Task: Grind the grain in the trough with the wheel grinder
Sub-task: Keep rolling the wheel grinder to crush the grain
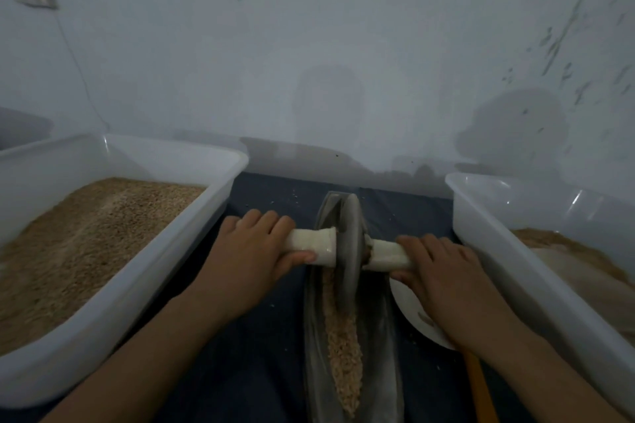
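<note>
Both hands [252, 247] [443, 275] grip handle [311, 245] | wheel [348, 244] between | trough [385, 336]

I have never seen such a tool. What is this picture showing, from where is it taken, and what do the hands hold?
The one picture comes from a camera on the person's head, looking down. The left hand and right hand each grip one end of a white handle that runs through a grey wheel. The wheel stands in a narrow trough that holds grain. On the dark cloth, a left tub and a right tub hold more brown material. A white dish lies under the right hand.
</note>
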A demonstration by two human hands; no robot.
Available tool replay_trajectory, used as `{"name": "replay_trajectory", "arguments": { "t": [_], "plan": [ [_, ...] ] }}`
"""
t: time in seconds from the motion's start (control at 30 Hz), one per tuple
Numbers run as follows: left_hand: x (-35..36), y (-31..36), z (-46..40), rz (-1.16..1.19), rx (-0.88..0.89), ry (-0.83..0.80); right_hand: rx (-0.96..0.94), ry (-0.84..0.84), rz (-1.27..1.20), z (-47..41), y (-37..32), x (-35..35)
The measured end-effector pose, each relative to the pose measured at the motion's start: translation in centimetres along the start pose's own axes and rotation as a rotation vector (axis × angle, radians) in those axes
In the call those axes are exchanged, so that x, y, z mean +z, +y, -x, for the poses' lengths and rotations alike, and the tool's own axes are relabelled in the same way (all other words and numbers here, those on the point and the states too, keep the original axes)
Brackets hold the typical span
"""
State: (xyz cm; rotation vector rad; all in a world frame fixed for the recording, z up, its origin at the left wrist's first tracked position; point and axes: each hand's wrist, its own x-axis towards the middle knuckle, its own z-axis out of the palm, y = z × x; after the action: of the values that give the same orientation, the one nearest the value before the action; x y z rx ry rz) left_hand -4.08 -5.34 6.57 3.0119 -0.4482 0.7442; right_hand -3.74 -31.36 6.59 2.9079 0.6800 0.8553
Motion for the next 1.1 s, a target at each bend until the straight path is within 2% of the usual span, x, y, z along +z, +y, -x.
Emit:
{"name": "replay_trajectory", "arguments": {
  "t": [0.1, 0.27, 0.37, 0.5, 0.63, 0.7, 0.8, 1.0, 1.1],
  "plan": [
    [-0.6, -0.5, 1.1, 0.090, 0.078, -0.033, 0.007, -0.155, -0.008, 0.7, -0.5, -1.3],
    [-2.8, -1.7, 2.2, 0.239, 0.237, -0.260, -0.057, -0.427, -0.133, 2.0, -0.1, -4.4],
    [-3.4, -1.7, 2.3, 0.242, 0.290, -0.278, -0.045, -0.534, -0.181, 2.1, -0.6, -5.5],
    [-2.6, -1.3, 1.4, 0.233, 0.200, -0.294, -0.011, -0.376, -0.073, 1.2, -0.7, -3.9],
    [-0.6, -1.1, 0.8, 0.110, 0.072, -0.091, -0.001, -0.057, 0.040, -0.2, -1.0, -1.2],
    [-0.1, -0.8, 0.5, 0.117, 0.028, -0.034, 0.039, -0.003, 0.016, -0.6, -1.1, -0.5],
    [-0.3, -0.7, 0.5, 0.128, 0.071, 0.030, 0.050, -0.056, -0.017, -0.1, -0.9, 0.0],
    [-2.5, -1.8, 2.1, 0.255, 0.212, -0.187, -0.050, -0.339, -0.111, 1.7, 0.1, -2.8],
    [-3.6, -1.7, 2.4, 0.319, 0.245, -0.223, -0.080, -0.471, -0.169, 2.3, -0.2, -4.6]
  ]
}}
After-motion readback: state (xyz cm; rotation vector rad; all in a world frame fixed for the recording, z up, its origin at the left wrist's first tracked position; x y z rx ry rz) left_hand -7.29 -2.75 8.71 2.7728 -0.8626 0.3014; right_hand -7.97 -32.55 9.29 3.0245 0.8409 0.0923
